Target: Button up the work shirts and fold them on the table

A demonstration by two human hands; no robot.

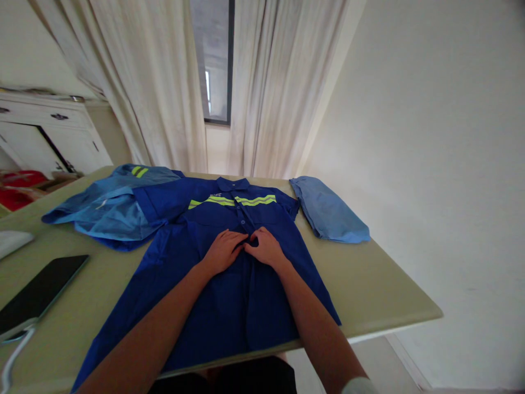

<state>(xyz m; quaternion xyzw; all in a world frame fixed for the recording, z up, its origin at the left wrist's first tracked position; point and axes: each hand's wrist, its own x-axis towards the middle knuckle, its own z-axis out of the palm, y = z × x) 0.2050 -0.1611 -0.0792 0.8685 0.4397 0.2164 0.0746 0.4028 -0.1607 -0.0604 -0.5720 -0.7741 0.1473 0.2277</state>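
Observation:
A dark blue work shirt (pixel 197 295) with yellow-green reflective bands lies front up, its collar pointing away from me. My left hand (pixel 224 250) and my right hand (pixel 264 247) meet at the front placket, around mid-chest, thumbs and fingertips pinching the cloth edges. Just above them a button (pixel 243 222) shows on the placket. Whatever small part sits between my fingertips is hidden. Both forearms lie across the lower shirt, whose hem reaches the near table edge.
A light blue folded garment (pixel 330 213) lies at the right on the table (pixel 369 284). Crumpled blue clothing (pixel 110 205) touches the shirt's left sleeve area. A black tablet-like device (pixel 43 290) with a white cable (pixel 16 355) rests at the left. Curtains (pixel 164 82) hang behind.

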